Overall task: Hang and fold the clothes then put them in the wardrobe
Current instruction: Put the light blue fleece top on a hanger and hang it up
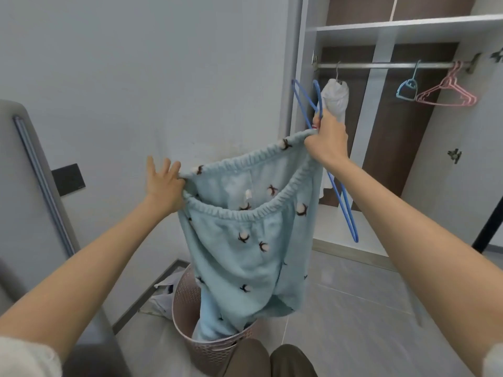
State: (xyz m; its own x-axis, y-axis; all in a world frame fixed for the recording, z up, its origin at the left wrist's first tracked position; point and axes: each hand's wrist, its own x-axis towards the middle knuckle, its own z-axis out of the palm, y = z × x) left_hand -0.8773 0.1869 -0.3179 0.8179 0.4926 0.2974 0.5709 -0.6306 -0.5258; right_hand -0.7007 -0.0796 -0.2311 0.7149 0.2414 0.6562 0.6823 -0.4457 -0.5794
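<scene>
I hold light blue fleece trousers (pixel 245 257) with a small dark-and-white flower print stretched open by the elastic waistband. My left hand (pixel 163 183) pinches the waistband's left end. My right hand (pixel 326 140) grips the right end together with a blue hanger (pixel 340 197), which hangs down behind the cloth. The trouser legs trail into a pink woven laundry basket (pixel 187 297) below. The open wardrobe (pixel 394 28) stands ahead on the right with a metal rail (pixel 381 65).
On the rail hang a white garment (pixel 336 97), a light blue hanger (pixel 408 88) and pink hangers (pixel 449 91). A grey wall is ahead. A grey upholstered edge stands at left. White cloth (pixel 163 292) lies behind the basket. The floor is grey tile.
</scene>
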